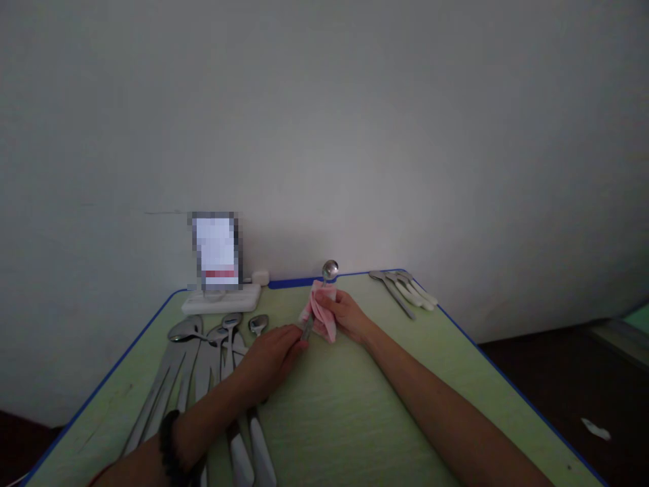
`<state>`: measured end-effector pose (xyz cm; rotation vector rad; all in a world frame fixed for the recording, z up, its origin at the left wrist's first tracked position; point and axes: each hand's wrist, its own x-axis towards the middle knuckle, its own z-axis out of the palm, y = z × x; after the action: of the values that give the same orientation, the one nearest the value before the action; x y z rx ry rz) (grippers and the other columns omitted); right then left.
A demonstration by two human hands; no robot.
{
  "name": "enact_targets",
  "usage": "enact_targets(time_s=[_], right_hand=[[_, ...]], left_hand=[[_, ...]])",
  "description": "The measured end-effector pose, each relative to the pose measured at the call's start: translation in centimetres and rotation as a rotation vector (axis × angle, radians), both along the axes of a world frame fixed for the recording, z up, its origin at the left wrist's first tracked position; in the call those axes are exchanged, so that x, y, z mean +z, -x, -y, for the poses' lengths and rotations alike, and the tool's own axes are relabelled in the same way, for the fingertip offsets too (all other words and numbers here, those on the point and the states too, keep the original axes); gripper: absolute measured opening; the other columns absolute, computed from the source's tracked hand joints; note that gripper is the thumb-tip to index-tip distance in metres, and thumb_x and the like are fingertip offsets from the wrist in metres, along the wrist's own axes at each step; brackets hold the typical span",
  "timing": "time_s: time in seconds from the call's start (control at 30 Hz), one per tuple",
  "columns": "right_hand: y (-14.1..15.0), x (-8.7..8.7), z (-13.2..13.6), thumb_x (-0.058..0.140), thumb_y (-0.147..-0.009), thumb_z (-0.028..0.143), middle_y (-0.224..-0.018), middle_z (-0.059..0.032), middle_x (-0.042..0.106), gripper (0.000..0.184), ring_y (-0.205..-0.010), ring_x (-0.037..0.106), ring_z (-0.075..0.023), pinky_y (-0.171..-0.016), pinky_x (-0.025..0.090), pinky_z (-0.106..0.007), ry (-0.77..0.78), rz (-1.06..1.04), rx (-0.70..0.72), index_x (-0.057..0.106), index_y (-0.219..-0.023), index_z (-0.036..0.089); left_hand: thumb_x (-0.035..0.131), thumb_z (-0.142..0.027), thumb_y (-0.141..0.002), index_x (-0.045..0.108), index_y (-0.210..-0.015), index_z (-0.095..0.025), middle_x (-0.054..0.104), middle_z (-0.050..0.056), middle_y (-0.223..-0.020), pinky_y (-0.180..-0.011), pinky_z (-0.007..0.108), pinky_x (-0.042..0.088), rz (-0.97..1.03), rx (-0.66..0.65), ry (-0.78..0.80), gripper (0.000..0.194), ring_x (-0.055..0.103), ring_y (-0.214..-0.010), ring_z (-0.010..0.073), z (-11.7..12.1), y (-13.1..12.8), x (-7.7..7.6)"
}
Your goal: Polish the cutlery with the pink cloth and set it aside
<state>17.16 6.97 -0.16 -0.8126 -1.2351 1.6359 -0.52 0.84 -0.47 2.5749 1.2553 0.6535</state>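
A shiny metal spoon [330, 270] is held over the middle of the table, its bowl pointing away from me. My left hand [280, 353] is closed on the end of its handle. Around the upper handle, my right hand [345, 314] presses a pink cloth [324, 318], thumb on top and fingers partly hidden. Beside my left forearm lies a spread of metal cutlery [203, 358], mostly spoons with long handles, some covered by the arm. Farther right, several spoons [400, 287] lie side by side, some with white handles.
The green table [355, 419] has a blue edge and stands against a grey wall [355, 135]. At the back left, a lit, blurred-out screen [217, 250] stands on a white power strip [223, 299] beside a white plug [260, 277]. A white scrap [595, 429] lies on the dark floor.
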Motion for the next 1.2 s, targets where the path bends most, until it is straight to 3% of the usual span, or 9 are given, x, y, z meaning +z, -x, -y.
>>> enact_targets(time_s=[0.23,0.57,0.87,1.2], right_hand=[[-0.16,-0.37,-0.42,0.073,-0.059,0.038,-0.062,0.0018,0.061,0.028,-0.055,0.051,-0.0093,-0.054,0.039,-0.021,-0.045,0.062,0.057,0.061,-0.068,0.014],[-0.23,-0.12,-0.24,0.075,-0.056,0.031,-0.069,0.0023,0.061,0.03,-0.06,0.053,-0.0095,-0.059,0.041,-0.021,-0.117,0.222,0.13,0.061,-0.077,0.015],[-0.19,-0.05,-0.09,0.075,-0.055,0.033,-0.07,0.0021,0.062,0.032,-0.061,0.054,-0.0105,-0.058,0.043,-0.022,-0.153,0.246,0.203,0.061,-0.078,0.015],[-0.04,-0.03,-0.25,0.071,-0.061,0.041,-0.064,0.0019,0.06,0.031,-0.056,0.05,-0.0088,-0.054,0.038,-0.02,-0.13,0.238,0.139,0.061,-0.073,0.014]], left_hand=[[0.03,-0.03,-0.092,0.046,-0.075,-0.019,0.055,0.002,-0.071,-0.06,0.024,0.041,0.11,0.019,0.046,0.026,0.053,-0.065,0.0149,0.02,0.11,0.03],[0.032,-0.032,-0.091,0.048,-0.072,-0.019,0.056,0.001,-0.068,-0.059,0.025,0.04,0.068,0.038,0.061,0.028,0.054,-0.064,0.0153,0.05,0.08,0.15],[0.033,-0.032,-0.091,0.053,-0.078,-0.019,0.06,0.003,-0.074,-0.065,0.026,0.043,0.089,0.048,0.064,0.028,0.055,-0.069,0.0161,-0.28,0.32,-0.45],[0.03,-0.032,-0.092,0.054,-0.077,-0.018,0.059,0.003,-0.074,-0.067,0.026,0.043,0.097,0.003,0.086,0.031,0.054,-0.07,0.0156,0.03,0.03,0.39]])
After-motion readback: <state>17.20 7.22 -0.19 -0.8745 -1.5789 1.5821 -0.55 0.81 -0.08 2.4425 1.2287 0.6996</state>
